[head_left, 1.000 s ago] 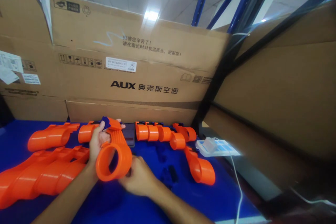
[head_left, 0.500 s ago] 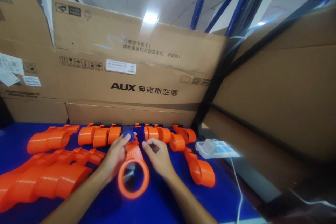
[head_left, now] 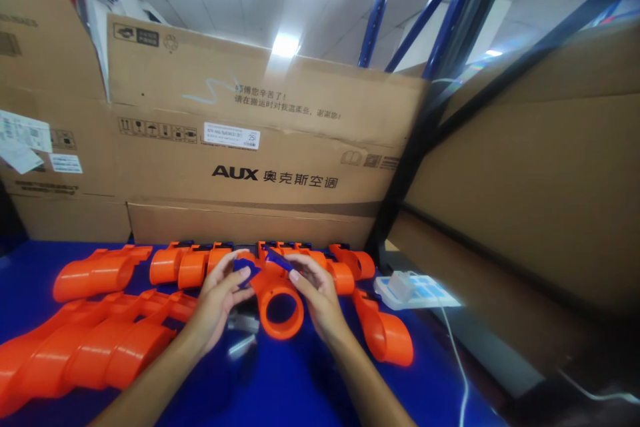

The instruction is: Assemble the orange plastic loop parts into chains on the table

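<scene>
An orange plastic tape dispenser [head_left: 273,285] with a round ring at its lower end is held up in front of me, tilted. My left hand [head_left: 220,293] is closed at its upper left, the thumb on a blue plastic piece [head_left: 246,269]. Whether this piece is fixed to the dispenser I cannot tell. My right hand [head_left: 316,283] pinches a narrow dark blue piece [head_left: 278,259] lying across the dispenser's top right. Below my left hand, a clear or shiny metal-like piece [head_left: 243,323] and a smaller shiny strip [head_left: 242,346] lie on the blue table surface [head_left: 285,387].
Several orange dispensers stand in a row [head_left: 193,267] along the back, with nested orange parts [head_left: 95,340] at left. One dispenser [head_left: 387,330] lies at right, near a white power strip [head_left: 417,290] with a trailing cable. A cardboard wall [head_left: 280,147] closes off the back.
The dispenser has swung right and up, its ring now nearer my right hand. My right hand has closed in on the dark blue piece. The shiny pieces below have come into fuller view.
</scene>
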The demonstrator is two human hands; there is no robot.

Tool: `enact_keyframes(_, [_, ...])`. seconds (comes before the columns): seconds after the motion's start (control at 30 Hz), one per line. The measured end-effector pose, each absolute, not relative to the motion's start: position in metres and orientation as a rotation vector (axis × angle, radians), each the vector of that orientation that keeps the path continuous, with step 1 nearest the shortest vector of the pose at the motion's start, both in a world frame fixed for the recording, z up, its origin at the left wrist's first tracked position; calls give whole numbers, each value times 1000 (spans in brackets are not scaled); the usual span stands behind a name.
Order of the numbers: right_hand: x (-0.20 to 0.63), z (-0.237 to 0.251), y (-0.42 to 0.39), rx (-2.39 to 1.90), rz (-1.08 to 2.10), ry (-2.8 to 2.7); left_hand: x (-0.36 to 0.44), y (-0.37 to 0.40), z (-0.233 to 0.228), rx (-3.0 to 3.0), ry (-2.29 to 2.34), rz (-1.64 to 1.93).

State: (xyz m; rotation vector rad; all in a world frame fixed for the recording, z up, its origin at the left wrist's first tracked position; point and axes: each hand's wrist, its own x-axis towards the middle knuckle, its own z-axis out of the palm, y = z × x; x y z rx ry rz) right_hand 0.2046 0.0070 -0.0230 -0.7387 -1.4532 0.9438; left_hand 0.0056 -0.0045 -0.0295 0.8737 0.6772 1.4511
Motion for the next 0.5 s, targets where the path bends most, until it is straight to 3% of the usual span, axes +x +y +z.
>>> enact_keyframes(0.5, [207, -19, 5, -746, 940, -1537, 8, -7, -27, 936, 680, 1474])
